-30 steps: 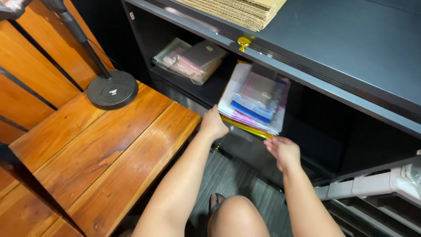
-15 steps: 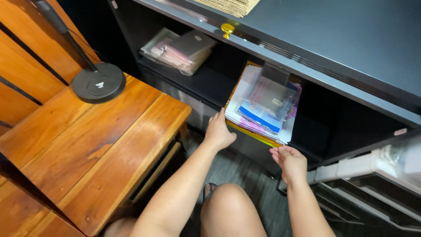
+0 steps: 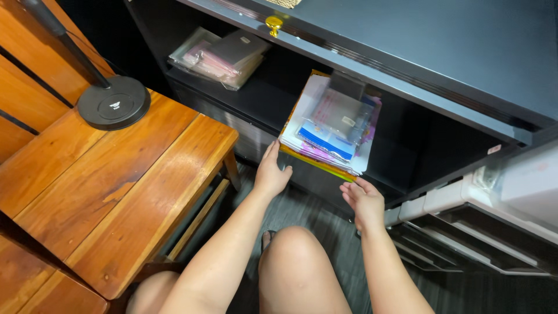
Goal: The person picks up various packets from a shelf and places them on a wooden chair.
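A stack of plastic-wrapped paper packs (image 3: pixel 331 125), white, blue, pink and yellow, lies on the lower shelf of a dark cabinet (image 3: pixel 407 64) and juts a little past the shelf's front. My left hand (image 3: pixel 272 171) rests flat against the stack's front left corner, fingers apart. My right hand (image 3: pixel 363 200) is palm up below the front right corner, its fingertips touching the stack's lower edge. Neither hand closes around anything.
A second bundle of clear-wrapped packs (image 3: pixel 221 55) lies further left on the same shelf. A gold knob (image 3: pixel 273 23) sits on the cabinet front above. A wooden bench (image 3: pixel 116 186) with a black round lamp base (image 3: pixel 113 102) stands left. Grey-white plastic drawers (image 3: pixel 494 203) stand right. My knee (image 3: pixel 296 250) is below.
My right hand has risen from well below the stack to touch its front edge. My left hand stays at the left corner. The view has shifted right and closer.
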